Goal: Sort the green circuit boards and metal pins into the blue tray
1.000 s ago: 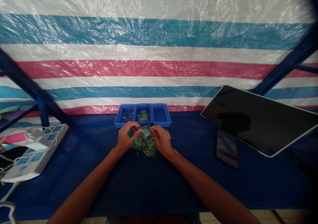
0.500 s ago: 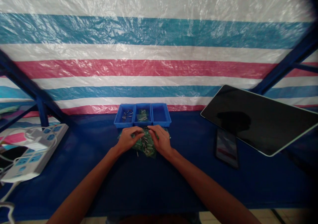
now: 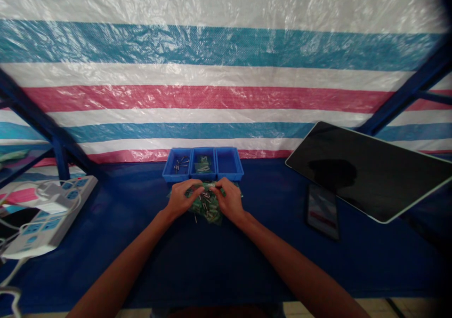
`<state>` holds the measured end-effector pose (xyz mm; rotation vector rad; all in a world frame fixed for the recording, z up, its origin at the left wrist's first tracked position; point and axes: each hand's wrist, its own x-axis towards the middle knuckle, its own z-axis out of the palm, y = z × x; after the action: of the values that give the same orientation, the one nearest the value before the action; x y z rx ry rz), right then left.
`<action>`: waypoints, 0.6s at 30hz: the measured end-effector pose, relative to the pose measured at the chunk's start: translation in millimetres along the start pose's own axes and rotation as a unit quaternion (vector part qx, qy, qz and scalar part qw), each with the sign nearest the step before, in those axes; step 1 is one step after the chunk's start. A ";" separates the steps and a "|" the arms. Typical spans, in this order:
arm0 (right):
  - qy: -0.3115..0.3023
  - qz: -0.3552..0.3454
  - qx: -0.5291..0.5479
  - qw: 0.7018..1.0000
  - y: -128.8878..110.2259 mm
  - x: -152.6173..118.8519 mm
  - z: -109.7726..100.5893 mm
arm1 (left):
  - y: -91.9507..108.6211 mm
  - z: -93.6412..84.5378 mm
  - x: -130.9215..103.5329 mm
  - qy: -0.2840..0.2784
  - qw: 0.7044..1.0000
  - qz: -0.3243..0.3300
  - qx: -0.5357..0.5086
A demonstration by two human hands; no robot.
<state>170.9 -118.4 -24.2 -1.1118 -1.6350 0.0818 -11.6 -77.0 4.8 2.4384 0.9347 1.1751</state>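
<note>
Between my left hand (image 3: 182, 196) and my right hand (image 3: 229, 198), a small green plastic packet (image 3: 207, 185) is stretched, pinched by the fingers at each side. Under and in front of the hands lies a pile of similar green packets (image 3: 212, 214), partly hidden by them. Dark and silvery metal screws (image 3: 205, 201) are scattered over the pile, too small to make out exactly. One thin metal piece (image 3: 196, 218) lies at its near left edge. Just behind the hands, a blue three-part bin (image 3: 226, 177) holds metal pieces on the left and green packets in the middle.
A black flat screen (image 3: 374, 172) with a light rim lies at the right, a phone (image 3: 322, 210) beside its lower left corner. White power strips (image 3: 52, 224) with cables and a plug occupy the left. A striped plastic sheet (image 3: 226, 97) hangs behind the blue table (image 3: 247, 271).
A green packet now shows between the fingertips of both hands, where a small dark piece was seen before. The hands have barely shifted.
</note>
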 end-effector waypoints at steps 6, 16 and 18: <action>-0.004 -0.009 0.000 1.000 0.0 0.0 -1.8 | -4.0 1.9 -0.3 0.013 0.999 0.028 0.019; 0.013 -0.026 -0.007 1.000 1.4 -2.1 -0.1 | -6.1 6.5 -1.2 0.082 0.990 0.083 0.080; 0.021 -0.010 0.000 1.000 -0.8 -1.3 -2.2 | -7.5 5.5 -1.3 0.105 0.986 0.088 0.095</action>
<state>172.1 -120.8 -23.8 -1.0899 -1.6086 0.0447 -11.1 -72.0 -3.1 2.6304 0.9425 1.4909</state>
